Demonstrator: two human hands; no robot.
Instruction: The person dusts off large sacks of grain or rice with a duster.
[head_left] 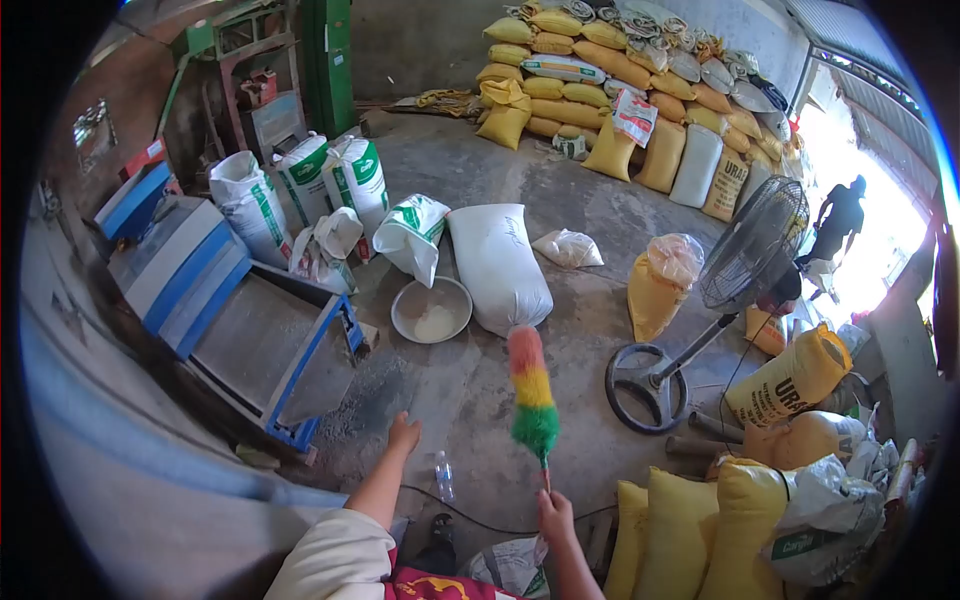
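A feather duster [534, 390] with red, yellow and green bands is held up by its thin handle in my right hand [556, 516], whose fingers are wrapped round it. The duster's red tip overlaps the lower end of a full white sack [500, 262] lying on the floor. My left hand [403, 434] reaches out over the floor, away from the duster; its fingers look small and partly curled, and whether they hold anything is unclear. A clear plastic bottle [444, 476] is below and right of it. Beyond stands a metal basin [463, 318] with pale material inside.
At left is a blue and grey machine [270, 350], with upright white sacks [358, 180] behind it. A pedestal fan [755, 245] stands at right. Yellow sacks [680, 530] are at lower right, and more sacks [570, 75] are piled at the back. A person [840, 222] is near the bright opening.
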